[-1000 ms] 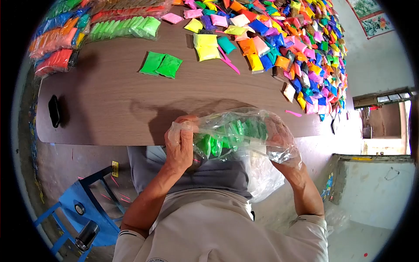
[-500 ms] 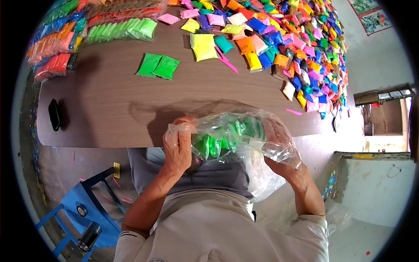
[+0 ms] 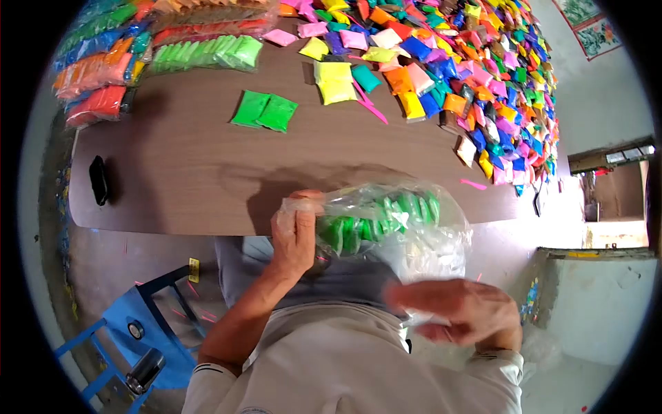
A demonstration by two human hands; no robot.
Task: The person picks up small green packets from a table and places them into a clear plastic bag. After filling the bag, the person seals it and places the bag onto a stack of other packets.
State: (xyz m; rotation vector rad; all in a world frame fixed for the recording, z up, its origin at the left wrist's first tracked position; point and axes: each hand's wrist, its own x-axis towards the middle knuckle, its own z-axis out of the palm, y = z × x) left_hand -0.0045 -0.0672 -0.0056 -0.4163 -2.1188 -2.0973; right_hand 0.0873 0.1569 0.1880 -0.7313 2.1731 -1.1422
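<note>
A clear plastic bag (image 3: 452,224) with several green packets (image 3: 376,221) inside lies across the near table edge, above the person's lap. Its left end is gripped in my left hand (image 3: 296,231), with the fingers closed on the plastic. My right hand (image 3: 458,310) is off the bag, below and to the right of it, near the shirt; it is smeared by motion. Two flat green packets (image 3: 265,110) lie side by side on the table beyond the bag.
A large heap of coloured packets (image 3: 476,83) covers the table's right side. Bagged packets (image 3: 207,54) are stacked at the far left. A black object (image 3: 99,181) lies near the left edge. A blue stool (image 3: 148,331) stands at lower left.
My right hand has let go of the bag's right end and moved down toward the body. My left hand still holds the left end. The whole view has shifted slightly.
</note>
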